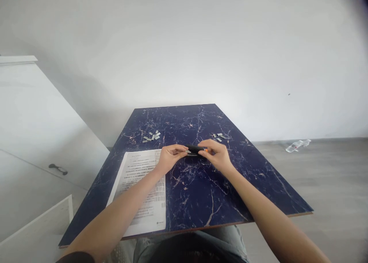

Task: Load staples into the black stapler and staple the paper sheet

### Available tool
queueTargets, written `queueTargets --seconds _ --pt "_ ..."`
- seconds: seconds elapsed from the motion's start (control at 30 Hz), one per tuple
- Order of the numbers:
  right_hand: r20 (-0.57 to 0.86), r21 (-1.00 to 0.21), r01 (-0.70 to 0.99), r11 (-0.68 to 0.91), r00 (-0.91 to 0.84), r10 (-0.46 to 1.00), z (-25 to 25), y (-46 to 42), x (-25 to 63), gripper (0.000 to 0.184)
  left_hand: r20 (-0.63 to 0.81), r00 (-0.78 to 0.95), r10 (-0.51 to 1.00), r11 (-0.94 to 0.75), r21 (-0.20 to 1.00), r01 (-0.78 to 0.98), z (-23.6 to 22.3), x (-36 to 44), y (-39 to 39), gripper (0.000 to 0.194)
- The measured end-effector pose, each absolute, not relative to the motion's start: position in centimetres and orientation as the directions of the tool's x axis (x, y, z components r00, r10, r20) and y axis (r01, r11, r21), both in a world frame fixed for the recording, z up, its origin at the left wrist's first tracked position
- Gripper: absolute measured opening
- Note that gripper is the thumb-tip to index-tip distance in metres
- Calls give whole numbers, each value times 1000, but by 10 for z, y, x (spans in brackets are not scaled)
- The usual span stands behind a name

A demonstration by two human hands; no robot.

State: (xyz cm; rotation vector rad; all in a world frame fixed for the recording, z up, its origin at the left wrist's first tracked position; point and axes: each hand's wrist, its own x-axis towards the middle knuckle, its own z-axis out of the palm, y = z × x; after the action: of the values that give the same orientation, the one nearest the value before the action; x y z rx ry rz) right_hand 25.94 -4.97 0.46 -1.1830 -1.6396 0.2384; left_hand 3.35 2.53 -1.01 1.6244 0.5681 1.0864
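Observation:
A small black stapler (196,150) with an orange tip lies between both hands over the middle of the dark blue marble table (201,194). My left hand (169,158) pinches its left end, where a silvery strip of staples shows. My right hand (217,154) curls over its right end. A printed white sheet of paper (141,190) lies under my left forearm. One pile of staple strips (152,136) sits at the far left of the table, another pile of staple strips (219,136) at the far right.
A white cabinet (34,140) with a dark handle (58,169) stands to the left of the table. A plastic bottle (297,144) lies on the grey floor by the white wall at the right.

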Motion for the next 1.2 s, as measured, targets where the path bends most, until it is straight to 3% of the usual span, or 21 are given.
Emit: queueTargets --seconds 0.1,0.33,0.43,0.53,0.7,0.87,1.0,1.2 --pt "650 -621 502 602 -99 753 1 -52 248 16 375 515 771 -330 926 -182 -9 35 20 18" --pt "707 -541 519 662 -147 692 -5 -51 244 14 395 540 743 -361 916 -173 -12 39 16 18" --pt "700 -541 543 642 -131 702 0 -52 247 15 357 576 736 -312 933 -180 -10 40 15 30" --pt "666 -600 633 490 55 744 3 -47 269 20 330 530 781 -284 944 -170 -8 38 16 41" --pt "494 -725 688 -41 559 666 -16 -29 345 37 382 330 863 -397 917 -23 -10 30 27 27" --pt "371 -680 689 -251 618 693 -42 -20 384 27 484 156 861 -508 817 273 -14 22 39 22" --pt "325 -619 702 -351 636 700 -46 -17 379 20 481 184 857 -509 736 446 -16 16 45 18" --pt "374 -567 758 -321 585 720 -44 -17 378 22 463 179 868 -483 704 520 -24 15 49 16"
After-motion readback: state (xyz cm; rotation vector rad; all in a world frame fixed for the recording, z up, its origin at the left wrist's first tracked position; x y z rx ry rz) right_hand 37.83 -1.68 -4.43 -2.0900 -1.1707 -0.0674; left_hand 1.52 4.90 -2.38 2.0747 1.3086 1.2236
